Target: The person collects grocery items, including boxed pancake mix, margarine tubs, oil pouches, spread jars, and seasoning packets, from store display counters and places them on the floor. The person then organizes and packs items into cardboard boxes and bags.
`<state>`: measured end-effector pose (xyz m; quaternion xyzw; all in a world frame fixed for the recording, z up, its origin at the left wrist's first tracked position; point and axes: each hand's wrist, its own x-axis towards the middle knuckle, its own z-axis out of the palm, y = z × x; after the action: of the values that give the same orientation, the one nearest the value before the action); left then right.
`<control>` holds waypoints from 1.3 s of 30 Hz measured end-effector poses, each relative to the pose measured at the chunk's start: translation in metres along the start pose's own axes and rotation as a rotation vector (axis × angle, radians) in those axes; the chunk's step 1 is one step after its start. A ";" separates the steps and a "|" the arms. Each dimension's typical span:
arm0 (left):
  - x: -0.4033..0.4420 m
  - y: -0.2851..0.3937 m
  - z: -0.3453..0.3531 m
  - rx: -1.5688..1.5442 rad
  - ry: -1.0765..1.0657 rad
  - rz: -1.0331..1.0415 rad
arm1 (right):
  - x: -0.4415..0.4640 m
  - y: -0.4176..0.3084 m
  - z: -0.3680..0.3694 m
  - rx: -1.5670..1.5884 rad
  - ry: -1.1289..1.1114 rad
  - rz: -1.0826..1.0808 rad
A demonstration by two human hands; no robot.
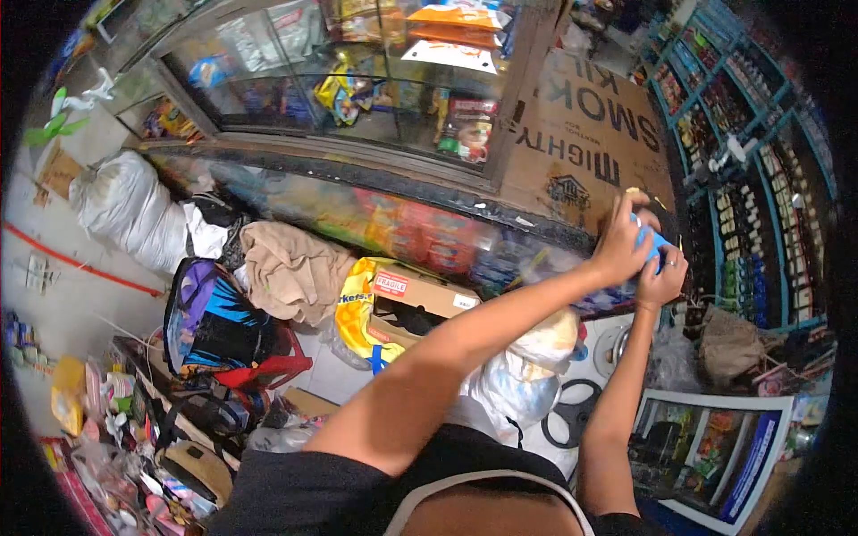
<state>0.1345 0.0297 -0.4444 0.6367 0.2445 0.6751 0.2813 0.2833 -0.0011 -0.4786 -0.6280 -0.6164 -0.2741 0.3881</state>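
Both of my hands are together at the right, by the edge of a flattened brown cardboard sheet [585, 134] with large printed letters. My left hand [621, 243] has its fingers closed round a small blue item [651, 241]. Against the other side of that blue item, my right hand [661, 275] also has its fingers closed, with a ring on one finger. A dark round shape with a yellowish edge shows just beyond the hands; I cannot make out what it is.
A glass display case [340, 98] holds packets ahead. Below it stand an open cardboard box [438, 299], a beige cloth [290, 268] and a black-and-blue bag [223, 322]. Bottle shelves [751, 179] line the right, above a white-framed glass door [715, 456]. Clutter covers the lower left.
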 end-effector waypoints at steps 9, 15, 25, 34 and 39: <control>-0.048 0.175 -0.208 -0.096 -1.035 -0.027 | 0.000 -0.004 -0.007 -0.033 -0.109 -0.005; -0.043 0.157 -0.338 0.527 -1.197 -0.323 | 0.015 -0.011 -0.017 0.000 -0.295 -0.031; 0.011 0.236 -0.454 -0.222 -1.392 -0.272 | 0.043 -0.034 0.010 -0.231 -0.458 0.004; 0.071 0.214 -0.550 0.000 -1.668 -0.107 | 0.074 -0.205 0.053 -0.281 -0.617 0.346; 0.068 0.206 -0.540 0.161 -1.646 0.011 | 0.048 -0.217 0.079 -0.342 -0.439 0.411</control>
<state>-0.4199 -0.0565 -0.2909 0.9468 0.0046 -0.0253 0.3207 0.0629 0.0773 -0.4499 -0.8390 -0.4909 -0.1478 0.1825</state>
